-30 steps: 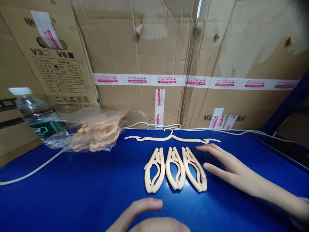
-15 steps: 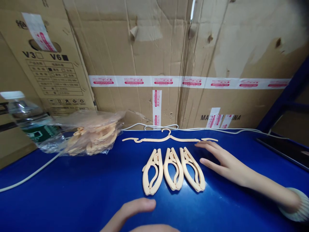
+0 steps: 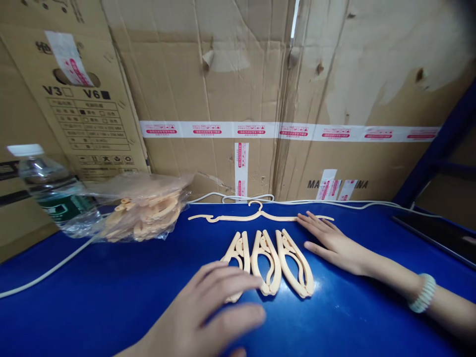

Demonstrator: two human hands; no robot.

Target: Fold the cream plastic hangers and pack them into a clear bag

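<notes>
Three cream folding hangers lie folded side by side on the blue table [image 3: 148, 282]: a left one [image 3: 246, 253], a middle one [image 3: 275, 272] and a right one [image 3: 307, 275]. Behind them an unfolded hanger [image 3: 240, 218] lies flat, its hook toward the cardboard. My left hand [image 3: 208, 302], slightly blurred, is over the lower part of the left folded hanger and hides some of it; its fingers are apart. My right hand [image 3: 330, 240] is stretched out with its fingertips at the right arm of the unfolded hanger, partly covering it. Whether they press on it is unclear.
A clear plastic bag [image 3: 148, 203] with several more hangers lies at the left, beside a water bottle [image 3: 48, 183]. A white cable [image 3: 201, 197] runs along the back below a cardboard wall [image 3: 208, 99]. A dark flat device [image 3: 435, 238] lies at the right edge.
My left hand has come further into view, moving up and forward over the left folded hanger. My right hand has shifted slightly left onto the unfolded hanger's arm. The hangers stay in place.
</notes>
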